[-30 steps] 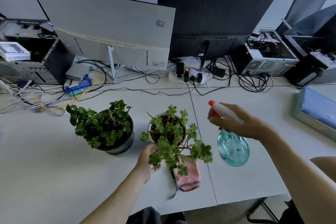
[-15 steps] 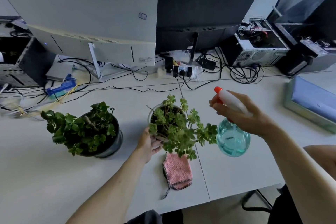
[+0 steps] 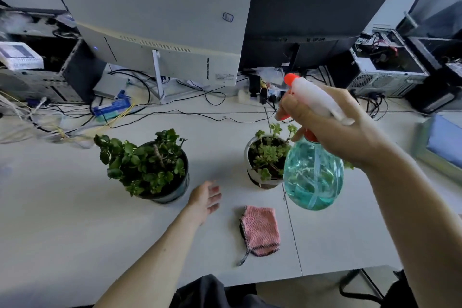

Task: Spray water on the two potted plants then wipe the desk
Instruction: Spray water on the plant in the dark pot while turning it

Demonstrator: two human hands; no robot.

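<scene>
Teal plastic bottle: the spray bottle [image 3: 313, 175] hangs in the air from the right hand [image 3: 332, 127], raised above the surface and in front of the white-potted plant, so its body hides part of that plant from the camera.
Right fingers: the right fingers [image 3: 291, 107] are wrapped round the white spray head and its trigger, orange nozzle pointing away toward the monitors; by my reading this grip is kept so the trigger can be squeezed at once.
White-potted plant: the small plant [image 3: 268, 157] stands just below and beyond the right fingers, well placed to catch a downward mist.
Dark-potted plant: the bushier plant [image 3: 147, 165] stands just left of the left fingers, well away from the nozzle; it looks to need the bottle swung across.
Left fingers: the left hand [image 3: 203, 199] hovers low between the two pots, fingers [image 3: 215, 192] loose and spread, gripping nothing, likely free to turn or steady a pot.
Pink cloth: the cloth [image 3: 260, 230] lies flat, near and to the right of the left fingers, waiting for the wiping step.
Surface: the white surface [image 3: 62, 220] carries both pots and the cloth; whether it is wet cannot be told.
</scene>
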